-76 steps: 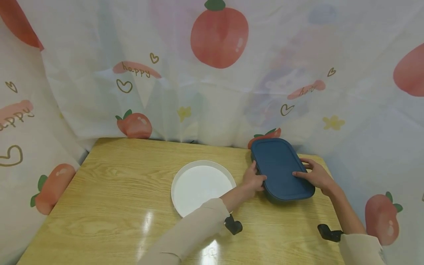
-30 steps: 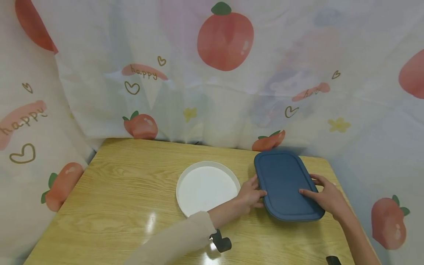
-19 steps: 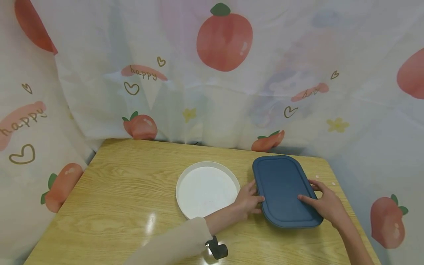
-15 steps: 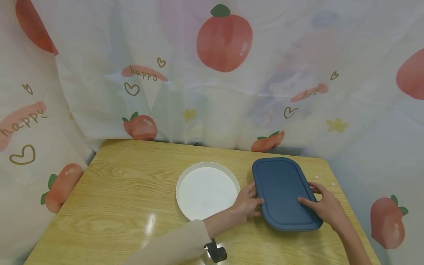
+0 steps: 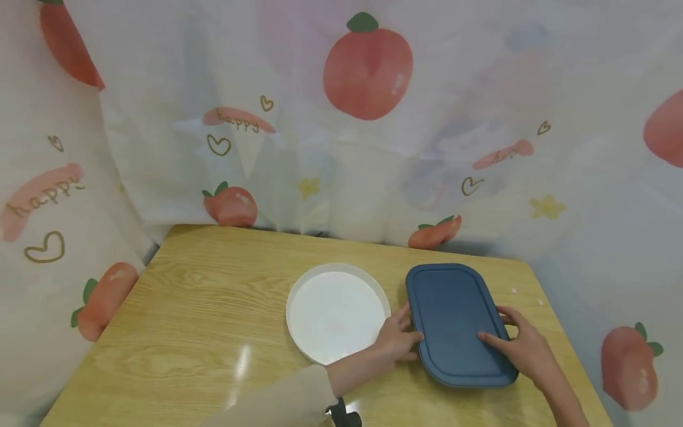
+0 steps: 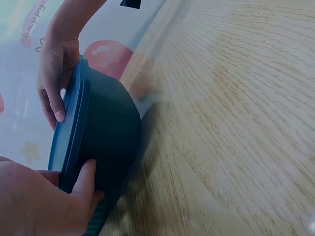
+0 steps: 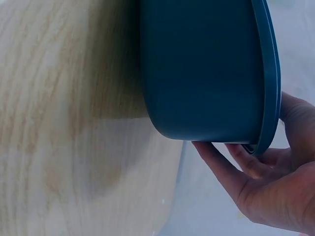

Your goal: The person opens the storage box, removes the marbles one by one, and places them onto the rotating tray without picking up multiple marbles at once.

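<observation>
With a round white plate (image 5: pixel 336 314) just left of the fingers, pinching a dark-blue, rounded-rectangular, plastic-looking box (image 6: pixel 112 118) with the left hand (image 5: pixel 396 342). Gripping its right side with the right hand (image 5: pixel 523 347), with thumb on the flat blue lid (image 5: pixel 452 320) and fingers below.

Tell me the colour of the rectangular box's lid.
The flat, rounded lid is dark blue; the head view shows it best.

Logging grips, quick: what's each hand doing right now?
Left hand: holding the blue lidded box at one long side.
Right hand: holding the same box at the opposite side.
</observation>
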### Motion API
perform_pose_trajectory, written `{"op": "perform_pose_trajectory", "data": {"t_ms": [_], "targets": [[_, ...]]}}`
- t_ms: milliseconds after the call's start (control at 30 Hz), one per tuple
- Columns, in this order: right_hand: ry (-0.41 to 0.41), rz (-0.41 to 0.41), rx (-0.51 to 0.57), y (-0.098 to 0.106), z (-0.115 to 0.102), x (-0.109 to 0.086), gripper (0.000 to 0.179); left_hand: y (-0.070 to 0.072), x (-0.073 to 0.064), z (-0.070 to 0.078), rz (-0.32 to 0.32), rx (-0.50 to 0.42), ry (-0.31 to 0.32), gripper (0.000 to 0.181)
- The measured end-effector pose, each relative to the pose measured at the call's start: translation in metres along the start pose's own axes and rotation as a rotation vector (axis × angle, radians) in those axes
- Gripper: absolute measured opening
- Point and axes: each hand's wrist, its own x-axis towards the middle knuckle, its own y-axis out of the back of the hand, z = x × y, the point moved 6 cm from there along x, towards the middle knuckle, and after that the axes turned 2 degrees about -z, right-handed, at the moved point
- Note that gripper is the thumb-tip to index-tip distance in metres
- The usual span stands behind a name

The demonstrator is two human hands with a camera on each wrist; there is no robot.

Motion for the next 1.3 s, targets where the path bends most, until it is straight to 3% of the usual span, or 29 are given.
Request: {"op": "perform_pose_trajectory", "data": {"t_ms": [367,1300], "targets": [[-0.073,-0.043,0.098,-0.011,0.014,0.002,0.099,-0.001,0.0,-0.003,0.012,-0.014,0.004,0.073],[-0.098,-0.07,0.191,-0.021,0.025,0.002,0.097,-0.002,0.002,-0.001,0.013,0.018,0.015,0.072]]}}
